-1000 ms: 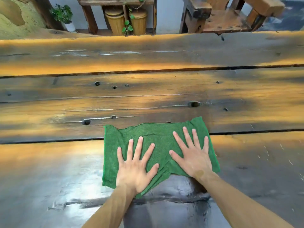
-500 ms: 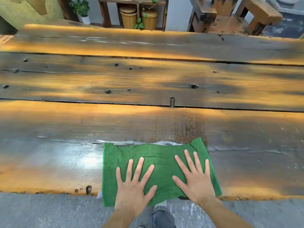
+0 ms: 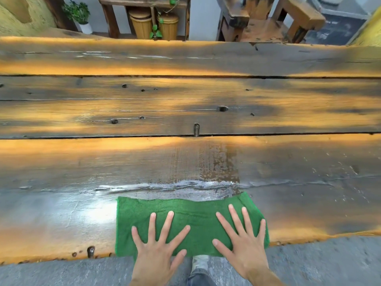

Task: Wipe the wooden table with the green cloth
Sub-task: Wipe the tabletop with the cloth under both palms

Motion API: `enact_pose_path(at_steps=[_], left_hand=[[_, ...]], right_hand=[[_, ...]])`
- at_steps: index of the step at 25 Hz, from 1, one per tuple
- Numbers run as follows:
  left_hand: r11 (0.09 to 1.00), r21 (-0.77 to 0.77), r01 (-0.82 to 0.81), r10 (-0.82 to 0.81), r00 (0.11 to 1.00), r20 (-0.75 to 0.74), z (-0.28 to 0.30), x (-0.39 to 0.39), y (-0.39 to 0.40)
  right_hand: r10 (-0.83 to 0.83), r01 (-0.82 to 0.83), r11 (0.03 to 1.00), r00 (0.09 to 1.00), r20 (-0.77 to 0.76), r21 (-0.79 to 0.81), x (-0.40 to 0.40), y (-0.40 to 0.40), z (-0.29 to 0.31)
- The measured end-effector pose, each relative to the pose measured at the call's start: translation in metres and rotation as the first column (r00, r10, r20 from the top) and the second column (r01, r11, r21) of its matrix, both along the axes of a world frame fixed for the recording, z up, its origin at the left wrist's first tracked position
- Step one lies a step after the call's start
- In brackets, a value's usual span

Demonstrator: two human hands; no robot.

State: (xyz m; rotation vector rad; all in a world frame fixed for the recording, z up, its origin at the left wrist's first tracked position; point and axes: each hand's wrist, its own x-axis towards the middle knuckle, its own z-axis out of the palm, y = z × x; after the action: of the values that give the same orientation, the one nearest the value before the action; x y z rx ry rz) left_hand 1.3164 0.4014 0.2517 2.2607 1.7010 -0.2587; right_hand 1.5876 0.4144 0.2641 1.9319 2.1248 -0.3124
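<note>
Head view shows us the green cloth (image 3: 191, 219) lying flat at the near edge of the wooden surface (image 3: 185, 104), its near hem hanging just over that edge. We see the left hand (image 3: 158, 250) and right hand (image 3: 243, 244) pressing on it side by side, each grip released, fingers straight and spread. A wet streak (image 3: 175, 185) glistens just beyond the cloth. Farther off stand a wooden chair (image 3: 268, 19) and two lidded bamboo bins (image 3: 154, 24).

Green cloth (image 3: 191, 219) flat at wooden table (image 3: 185, 157) edge
</note>
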Motion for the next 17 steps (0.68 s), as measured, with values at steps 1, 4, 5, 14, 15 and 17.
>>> enact_pose_path(at_steps=[1,4,5,14,15,17], left_hand=[[0.999,0.014,0.033,-0.033,0.999,-0.020,-0.001,-0.001,0.006],[0.997,0.022,0.077,-0.076,0.996,-0.040,0.004,0.002,0.032],[0.997,0.030,0.072,-0.071,0.997,-0.043,0.006,0.005,0.044],[0.996,0.035,0.079,-0.076,0.994,-0.073,0.006,0.031,0.150],[0.996,0.035,0.085,-0.082,0.994,-0.076,0.006,0.035,0.169],[0.995,0.044,0.091,-0.087,0.993,-0.085,0.004,0.040,0.200]], right_hand=[[0.002,-0.002,1.000,1.000,0.012,-0.012,0.002,0.005,0.000],[-0.018,0.018,1.000,1.000,0.016,-0.021,0.007,0.026,0.000],[-0.027,0.027,1.000,1.000,0.011,-0.009,0.009,0.035,-0.001],[-0.068,0.068,0.998,0.996,-0.060,0.001,0.027,0.130,-0.005],[-0.080,0.080,0.997,0.995,-0.066,-0.003,0.031,0.148,-0.005],[-0.069,0.070,0.997,0.996,-0.063,0.025,0.037,0.180,-0.007]])
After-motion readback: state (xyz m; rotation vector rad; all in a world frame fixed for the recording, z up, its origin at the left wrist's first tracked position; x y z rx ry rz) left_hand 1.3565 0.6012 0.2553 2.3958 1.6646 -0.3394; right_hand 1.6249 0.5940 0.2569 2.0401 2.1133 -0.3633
